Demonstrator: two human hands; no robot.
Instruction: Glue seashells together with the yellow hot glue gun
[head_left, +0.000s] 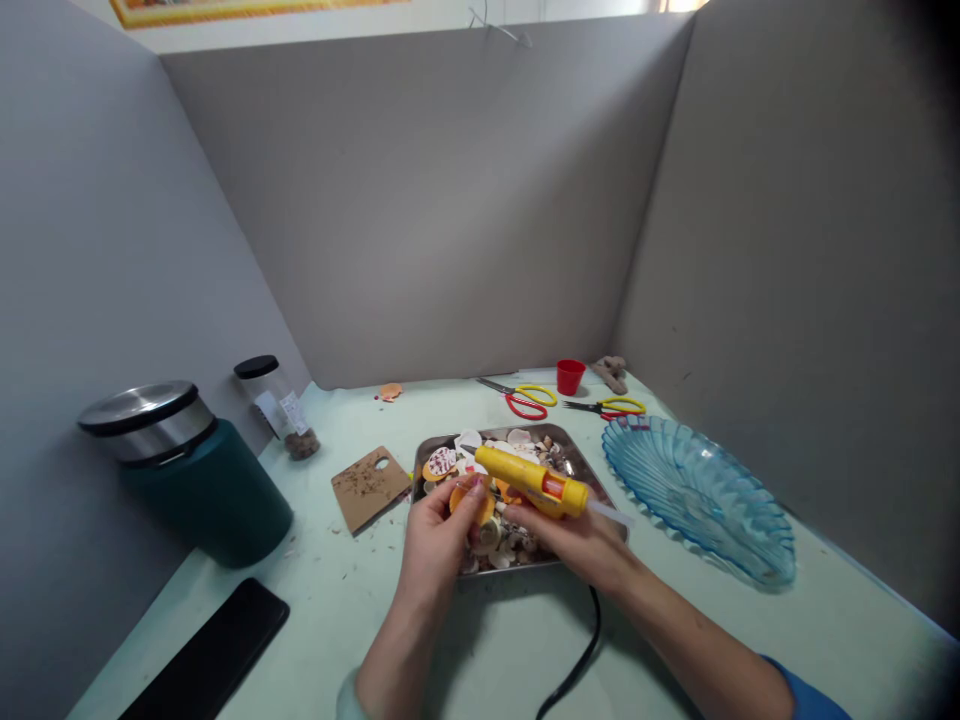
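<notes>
My right hand [577, 540] is closed round a yellow hot glue gun [517, 474], its nozzle pointing left and a clear glue stick [609, 513] jutting from its back end. Between the fingertips of my left hand [436, 545] is a thin orange shell [474, 505], just below the gun's nozzle. Both hands are over a metal tray [556, 431] heaped with shells in white, orange and brown. A black cord [581, 660] runs down from beneath my right hand. My fingers partly hide the shell and the gun's handle.
Left stand a teal flask [202, 490], a jar [281, 410], a black phone [206, 650] and a brown card [371, 488]. Behind the tray lie scissors [525, 395], more scissors [611, 406] and a red cup [570, 377]. Right is a blue glass dish [697, 500]. Grey panels [450, 220] enclose the table.
</notes>
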